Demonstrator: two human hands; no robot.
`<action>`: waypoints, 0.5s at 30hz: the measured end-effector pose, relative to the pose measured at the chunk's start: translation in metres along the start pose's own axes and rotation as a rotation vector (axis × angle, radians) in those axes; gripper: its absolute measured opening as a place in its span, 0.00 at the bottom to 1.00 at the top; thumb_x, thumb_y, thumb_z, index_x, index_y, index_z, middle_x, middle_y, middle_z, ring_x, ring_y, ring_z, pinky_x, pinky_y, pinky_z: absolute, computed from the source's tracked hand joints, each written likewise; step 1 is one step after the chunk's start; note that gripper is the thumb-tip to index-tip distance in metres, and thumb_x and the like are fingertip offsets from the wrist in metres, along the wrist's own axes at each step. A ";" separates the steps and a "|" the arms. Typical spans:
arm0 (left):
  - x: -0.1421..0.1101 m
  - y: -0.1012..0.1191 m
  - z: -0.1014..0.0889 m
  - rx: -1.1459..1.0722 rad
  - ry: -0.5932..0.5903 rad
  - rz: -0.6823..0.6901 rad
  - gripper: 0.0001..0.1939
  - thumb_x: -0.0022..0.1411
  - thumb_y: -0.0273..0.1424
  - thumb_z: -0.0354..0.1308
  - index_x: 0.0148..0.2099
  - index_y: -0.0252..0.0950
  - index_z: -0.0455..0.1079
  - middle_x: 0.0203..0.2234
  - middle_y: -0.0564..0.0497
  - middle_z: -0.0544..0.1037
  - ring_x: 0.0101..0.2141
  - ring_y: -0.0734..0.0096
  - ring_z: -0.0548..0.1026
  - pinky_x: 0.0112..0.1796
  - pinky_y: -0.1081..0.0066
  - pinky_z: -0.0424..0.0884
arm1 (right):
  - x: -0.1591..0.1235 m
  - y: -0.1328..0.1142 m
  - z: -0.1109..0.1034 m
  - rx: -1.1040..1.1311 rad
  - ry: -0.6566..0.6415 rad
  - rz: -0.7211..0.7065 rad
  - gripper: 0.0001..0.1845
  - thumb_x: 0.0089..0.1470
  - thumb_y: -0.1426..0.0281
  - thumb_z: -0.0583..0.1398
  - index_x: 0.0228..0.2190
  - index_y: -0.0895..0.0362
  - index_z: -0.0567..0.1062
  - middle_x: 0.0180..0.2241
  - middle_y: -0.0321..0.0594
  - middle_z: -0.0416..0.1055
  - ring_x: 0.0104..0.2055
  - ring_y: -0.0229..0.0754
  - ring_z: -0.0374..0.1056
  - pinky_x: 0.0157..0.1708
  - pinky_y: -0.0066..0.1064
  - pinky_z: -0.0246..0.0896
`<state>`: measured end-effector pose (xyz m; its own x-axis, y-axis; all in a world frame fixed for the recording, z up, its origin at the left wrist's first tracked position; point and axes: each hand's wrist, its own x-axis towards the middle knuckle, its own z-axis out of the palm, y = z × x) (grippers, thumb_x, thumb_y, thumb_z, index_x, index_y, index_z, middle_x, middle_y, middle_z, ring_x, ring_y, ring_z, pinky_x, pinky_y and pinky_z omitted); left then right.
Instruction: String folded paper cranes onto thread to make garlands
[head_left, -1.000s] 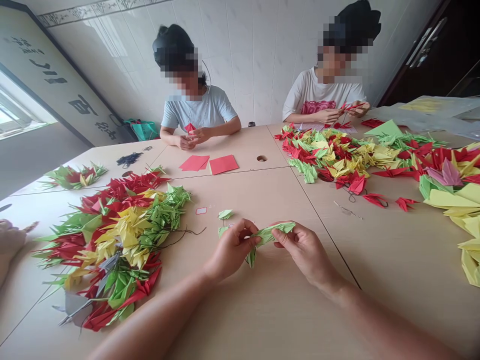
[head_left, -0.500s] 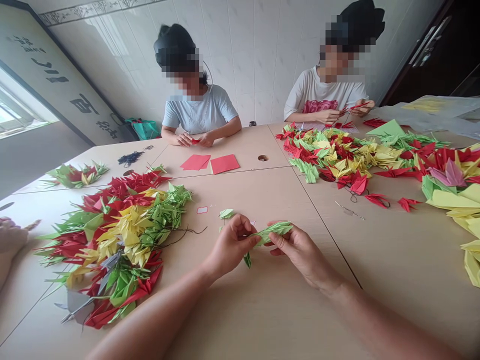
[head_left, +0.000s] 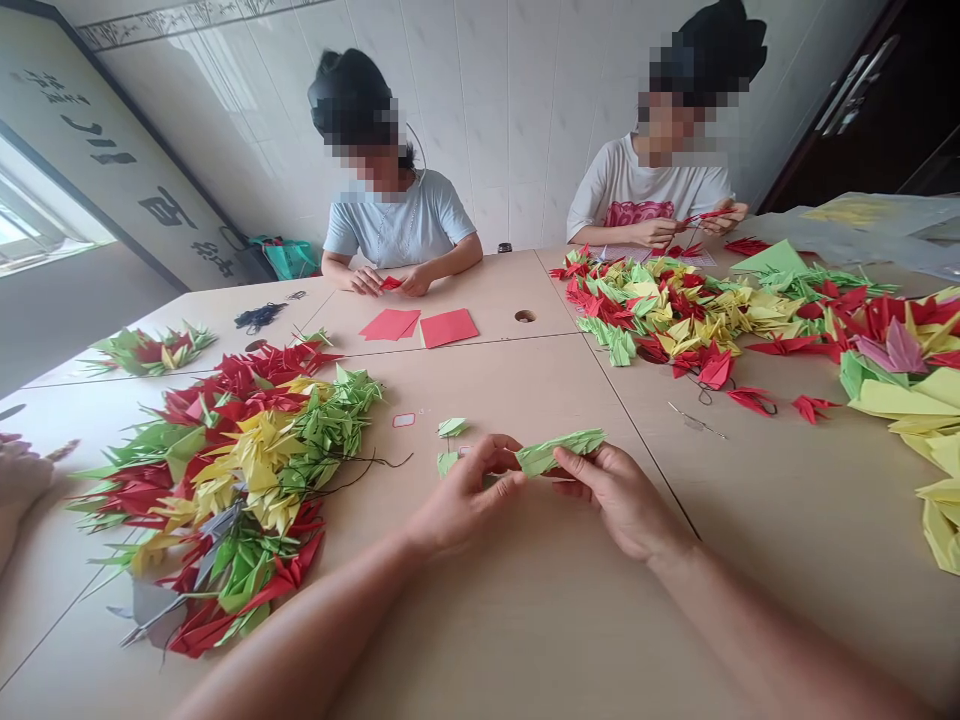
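Beyond the table (head_left: 810,520), at the far side, to be seen against a pale tiled wall (head_left: 487,120); at far left, on a framed panel (head_left: 94,105), dark Chinese characters (head_left: 169,212), with 百 and 川 possible to read and others not clear. Over the table's near middle, gripping with the right hand (head_left: 619,500) a folded green paper (head_left: 559,453), by its right part, between thumb and fingers. Bent half closed with the left hand (head_left: 472,490), fingertips at the paper's left end, thumb set apart; impossible to tell if pinching something. Stretched lengthwise from left to right, with right end slightly farther. Just beyond the left hand, two small green pieces (head_left: 451,428), and near them a red-bordered label (head_left: 403,421), too small to read. Farther left, a mixed pile of folded papers (head_left: 259,455); at far middle, red sheets (head_left: 448,328) before a co-worker in light blue (head_left: 405,225); at far right, another colourful heap (head_left: 697,315).
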<state>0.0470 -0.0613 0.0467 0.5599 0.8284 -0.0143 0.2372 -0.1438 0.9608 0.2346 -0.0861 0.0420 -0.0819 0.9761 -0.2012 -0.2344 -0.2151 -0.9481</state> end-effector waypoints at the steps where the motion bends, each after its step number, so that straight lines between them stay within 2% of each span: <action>1: -0.001 0.001 -0.001 0.076 -0.012 0.012 0.16 0.58 0.32 0.53 0.49 0.38 0.60 0.39 0.48 0.71 0.39 0.68 0.68 0.38 0.69 0.65 | 0.000 -0.001 -0.001 0.018 0.001 0.007 0.16 0.46 0.58 0.63 0.34 0.56 0.75 0.38 0.42 0.75 0.41 0.45 0.70 0.36 0.34 0.68; 5: -0.002 0.003 -0.001 0.400 -0.013 0.090 0.23 0.47 0.23 0.54 0.48 0.40 0.63 0.41 0.49 0.71 0.42 0.62 0.67 0.44 0.64 0.63 | 0.001 -0.002 -0.004 0.056 0.000 0.014 0.16 0.46 0.59 0.63 0.34 0.56 0.75 0.38 0.41 0.75 0.39 0.44 0.71 0.35 0.33 0.67; 7: -0.002 0.001 0.000 0.472 0.015 0.120 0.26 0.45 0.20 0.52 0.48 0.41 0.63 0.42 0.49 0.71 0.42 0.62 0.67 0.46 0.63 0.61 | 0.002 -0.001 -0.006 0.055 0.005 0.006 0.15 0.46 0.59 0.63 0.34 0.56 0.75 0.38 0.42 0.75 0.39 0.44 0.71 0.35 0.33 0.67; 9: -0.001 -0.003 0.000 0.477 0.075 0.115 0.27 0.45 0.19 0.51 0.49 0.42 0.63 0.40 0.49 0.72 0.42 0.62 0.67 0.45 0.63 0.61 | 0.002 -0.001 -0.008 0.046 0.019 -0.003 0.15 0.46 0.59 0.63 0.34 0.55 0.75 0.38 0.42 0.75 0.39 0.44 0.71 0.36 0.34 0.68; 12: 0.000 -0.008 0.000 0.413 0.153 0.036 0.24 0.48 0.21 0.50 0.48 0.42 0.64 0.34 0.51 0.72 0.36 0.65 0.68 0.37 0.66 0.64 | 0.003 -0.001 -0.010 0.031 0.050 -0.013 0.15 0.46 0.58 0.63 0.33 0.55 0.75 0.38 0.42 0.75 0.39 0.45 0.71 0.35 0.34 0.68; 15: 0.001 -0.009 0.000 0.261 0.157 -0.014 0.20 0.52 0.23 0.51 0.48 0.42 0.63 0.32 0.53 0.71 0.31 0.71 0.67 0.33 0.70 0.64 | 0.004 -0.001 -0.011 0.024 0.074 -0.018 0.15 0.45 0.58 0.63 0.33 0.54 0.75 0.38 0.41 0.75 0.39 0.45 0.71 0.35 0.34 0.68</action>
<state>0.0450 -0.0593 0.0383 0.4307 0.9018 0.0353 0.4513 -0.2491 0.8569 0.2446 -0.0820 0.0393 -0.0062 0.9792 -0.2029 -0.2585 -0.1976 -0.9456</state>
